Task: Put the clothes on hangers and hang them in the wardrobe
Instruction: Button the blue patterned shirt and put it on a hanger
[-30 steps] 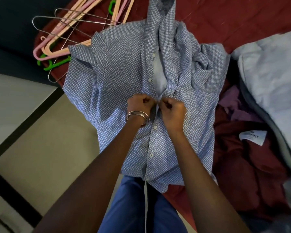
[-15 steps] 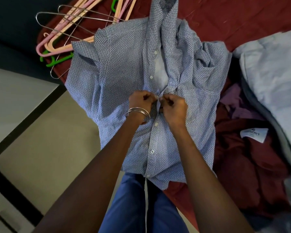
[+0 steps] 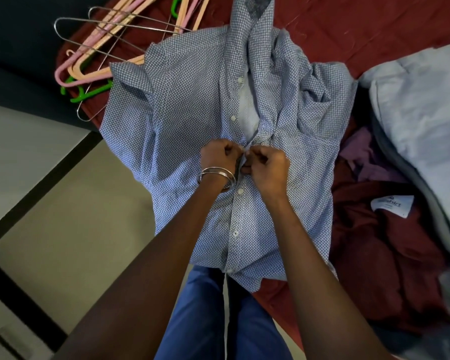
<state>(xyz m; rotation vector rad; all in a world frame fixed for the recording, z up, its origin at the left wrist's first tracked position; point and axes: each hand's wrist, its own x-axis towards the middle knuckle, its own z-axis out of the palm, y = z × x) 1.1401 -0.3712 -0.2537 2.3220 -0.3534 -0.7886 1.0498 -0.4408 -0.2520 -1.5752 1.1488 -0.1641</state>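
Shirt: woven cloth, matt, fine print, glossy plastic btns. Hangers: smooth plastic, plus bare shiny wire. Bangles: polished metal. Bedsheet: matt cloth.

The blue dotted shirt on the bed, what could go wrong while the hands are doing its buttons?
1. The blue dotted button-up shirt hangs over the bed edge, so it might slide off while the left hand and right hand pinch its front.
2. The right side is bunched up, so buttons could end up in the wrong holes.
3. The shirt covers part of the tangled pile of pink, peach, green and wire hangers; pulling one out may drag the shirt.
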